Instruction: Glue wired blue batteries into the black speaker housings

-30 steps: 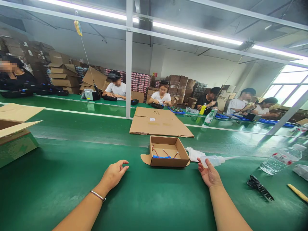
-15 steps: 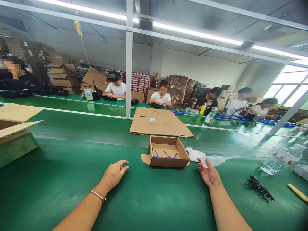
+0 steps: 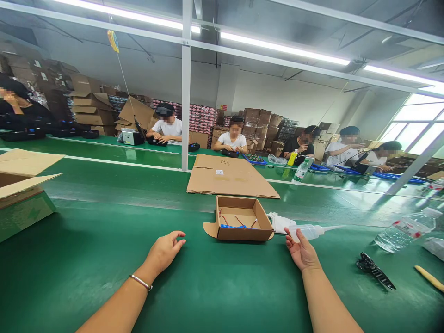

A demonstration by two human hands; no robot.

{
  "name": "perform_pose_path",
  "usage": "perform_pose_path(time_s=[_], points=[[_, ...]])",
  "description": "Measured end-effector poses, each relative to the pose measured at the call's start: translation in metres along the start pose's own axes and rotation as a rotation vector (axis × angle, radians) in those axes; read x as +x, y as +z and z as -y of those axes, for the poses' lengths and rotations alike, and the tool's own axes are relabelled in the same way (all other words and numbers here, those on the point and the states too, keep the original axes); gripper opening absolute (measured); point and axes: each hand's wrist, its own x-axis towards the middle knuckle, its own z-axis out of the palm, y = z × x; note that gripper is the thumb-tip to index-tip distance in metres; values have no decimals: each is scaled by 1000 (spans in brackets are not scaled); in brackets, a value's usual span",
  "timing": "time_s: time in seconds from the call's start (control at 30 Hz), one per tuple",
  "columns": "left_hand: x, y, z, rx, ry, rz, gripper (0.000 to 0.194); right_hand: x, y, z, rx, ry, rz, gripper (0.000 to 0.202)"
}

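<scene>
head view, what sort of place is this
Probably a factory assembly floor: a long green workbench, a row of people along its far side, and stacked cartons behind them.

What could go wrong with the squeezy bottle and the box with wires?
The right hand holds the bottle sideways, nozzle pointing right, so a squeeze might drip on the table; I can't tell how full it is. The wires stick up inside the open box, so reaching fingers might snag them. The box's flap sticks out on the left hand's side, so a bump there could shove the box.
</scene>
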Motion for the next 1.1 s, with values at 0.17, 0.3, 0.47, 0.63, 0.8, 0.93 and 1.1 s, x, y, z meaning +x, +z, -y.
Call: perform_pose_path(time_s=[0.17,0.3,0.47,0.63,0.8,0.93,1.1], points=[[0,0,0,10,0,6,34,0,0,0,1,0,-2,59],[0,-1,0,19,-1,4,33,-1,1,0,3,2,-8,61],[-1,0,-1,20,-4,2,33,-1,3,1,3,4,-12,64],[1,1,0,17,-10,4,33,-2,2,1,4,5,-12,64],[3,1,2,6,-16,1,33,-3,1,1,3,11,-14,63],[3,2,4,-7,-24,6,34,-2,2,1,3,11,-17,63],[4,3,5,-15,-28,25,33,-1,2,0,2,13,-14,64]])
